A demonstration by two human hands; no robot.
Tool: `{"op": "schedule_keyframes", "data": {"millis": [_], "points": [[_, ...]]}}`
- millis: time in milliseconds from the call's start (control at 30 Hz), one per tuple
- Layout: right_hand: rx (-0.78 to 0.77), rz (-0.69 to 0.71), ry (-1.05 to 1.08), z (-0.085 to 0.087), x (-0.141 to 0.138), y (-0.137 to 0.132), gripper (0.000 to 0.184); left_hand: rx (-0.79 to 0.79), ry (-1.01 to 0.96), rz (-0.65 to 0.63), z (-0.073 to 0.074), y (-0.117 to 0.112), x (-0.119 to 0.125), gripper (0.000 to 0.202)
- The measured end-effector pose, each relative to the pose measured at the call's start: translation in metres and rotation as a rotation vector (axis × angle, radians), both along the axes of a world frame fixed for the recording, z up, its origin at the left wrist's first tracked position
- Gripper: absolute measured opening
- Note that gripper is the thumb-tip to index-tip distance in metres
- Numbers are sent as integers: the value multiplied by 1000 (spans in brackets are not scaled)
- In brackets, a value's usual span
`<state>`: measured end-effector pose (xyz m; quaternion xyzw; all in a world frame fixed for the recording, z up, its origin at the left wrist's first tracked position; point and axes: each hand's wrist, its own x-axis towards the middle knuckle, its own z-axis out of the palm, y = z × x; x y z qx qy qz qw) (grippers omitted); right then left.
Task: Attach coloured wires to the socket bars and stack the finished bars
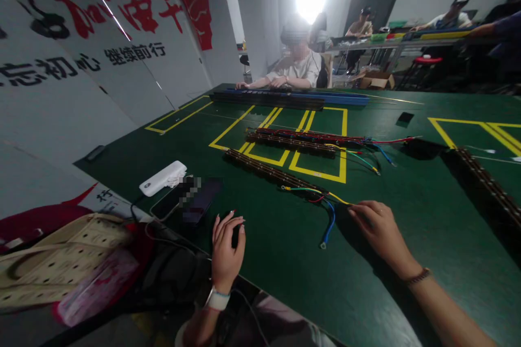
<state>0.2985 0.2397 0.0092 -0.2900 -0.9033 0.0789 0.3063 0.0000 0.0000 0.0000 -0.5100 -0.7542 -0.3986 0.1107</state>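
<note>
Hands [376, 225] beside wires [330, 220], strips [271, 169], phones [185, 200].

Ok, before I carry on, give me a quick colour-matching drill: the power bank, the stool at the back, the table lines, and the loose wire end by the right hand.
Things:
1. power bank
2. stool
3. table lines
4. loose wire end by the right hand

Colours:
A. yellow
B. blue
C. white
D. red

Pairs: 1-C, 2-D, 3-A, 4-B
</note>
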Motion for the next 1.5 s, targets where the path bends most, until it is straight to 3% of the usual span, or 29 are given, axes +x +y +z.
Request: {"op": "schedule_keyframes", "data": {"millis": [233,400,600,800,1000,1133,1300,1400,1500], "points": [[106,116,-143,35,-65,5,29,63,-32,75,-2,-2,3,19],[251,183,-269,32,-109,-4,44,41,49,19,0,-5,3,19],[352,193,-350,31,-131,-3,22,-5,116,15,4,-5,6,22],[220,163,-131,48,-107,2,17,-22,103,31,5,-5,4,19],[-178,10,189,46,-41,16,22,45,-141,-8,18,11,16,14],[-463,66,143,39,5,16,25,-89,-367,-257,39,42,42,18],[-728,209,0,48,40,16,47,-299,-579,-525,55,88,77,25],[-712,112,33,51,34,18,45,-427,-725,-538,51,112,92,31],[-540,-62,-105,43,12,16,43,-529,-880,-539,45,131,103,30]]}}
